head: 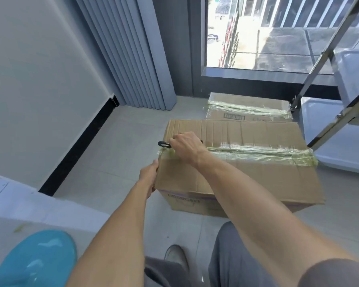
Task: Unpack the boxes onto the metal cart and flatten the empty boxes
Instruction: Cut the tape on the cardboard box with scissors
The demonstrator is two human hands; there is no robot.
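A taped cardboard box (247,175) stands on the floor in front of me, with a strip of clear tape (263,154) along its top seam. My right hand (184,148) grips a black-handled tool (164,144) at the left end of that tape. My left hand (149,175) holds the box's left edge, its fingers hidden behind the cardboard. A second taped box (247,109) lies just behind the first. The metal cart (327,112) with white trays stands at the right.
A grey curtain (133,59) and a glass door (278,38) close off the back. A white wall with a black skirting runs along the left. A turquoise object (39,257) sits at the bottom left on a white surface. Grey floor tiles lie left of the boxes.
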